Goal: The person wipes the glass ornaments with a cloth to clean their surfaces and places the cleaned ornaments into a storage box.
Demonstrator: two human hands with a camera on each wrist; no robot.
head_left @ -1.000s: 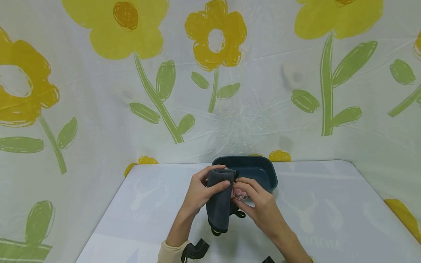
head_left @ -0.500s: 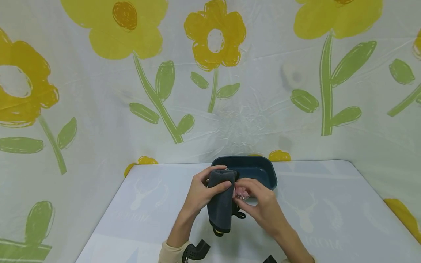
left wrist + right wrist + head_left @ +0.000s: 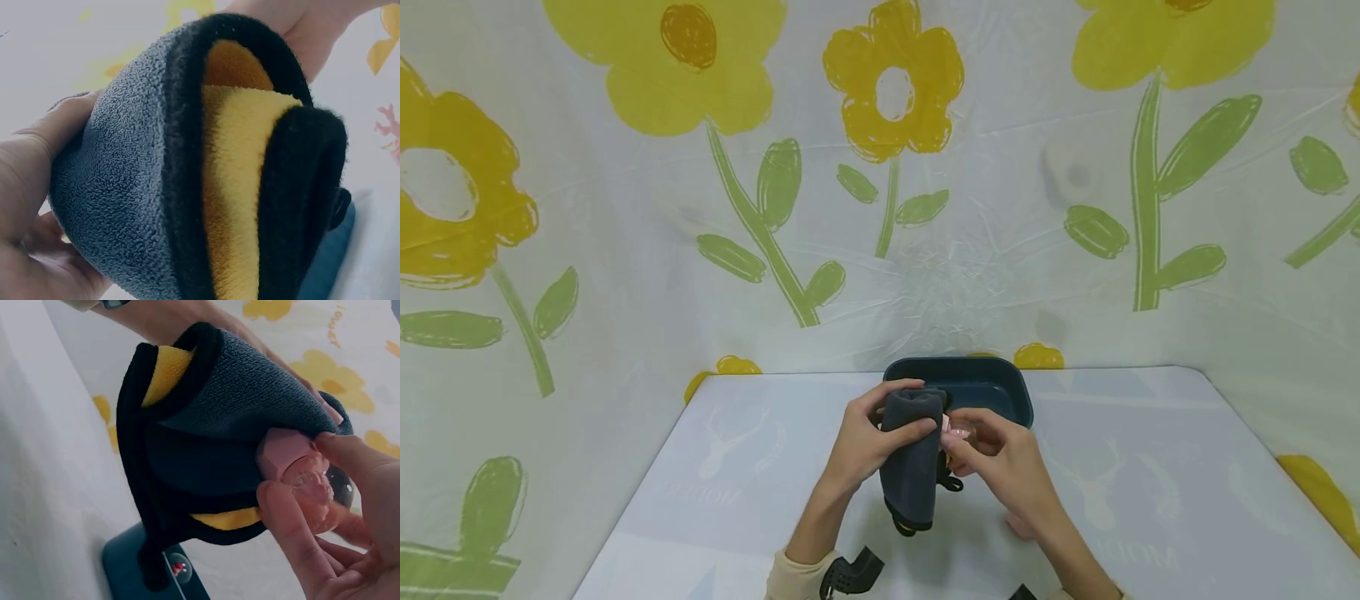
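At the left, a smooth pale surface printed with faint antlers runs out to its slanting edge, leaving broad room beside the left hand. That hand grasps one cloth, thumb across the front: plush blue-grey pile outside, fuzzy yellow inside, thick black binding along the edges, the whole bent into a rough roll with one black loop low on its right. Partly behind the cloth stands one dark teal box, rectangular with rounded corners, near the far edge; from the right wrist, one small clear dome with something red inside shows at the box. Just against the cloth's fold is one ornament, a pink faceted base under a clear rounded top enclosing bumpy pink shapes, pinched between the thumb and fingers of the right hand. Farther right, the surface spreads wide again to its other slanting edge.
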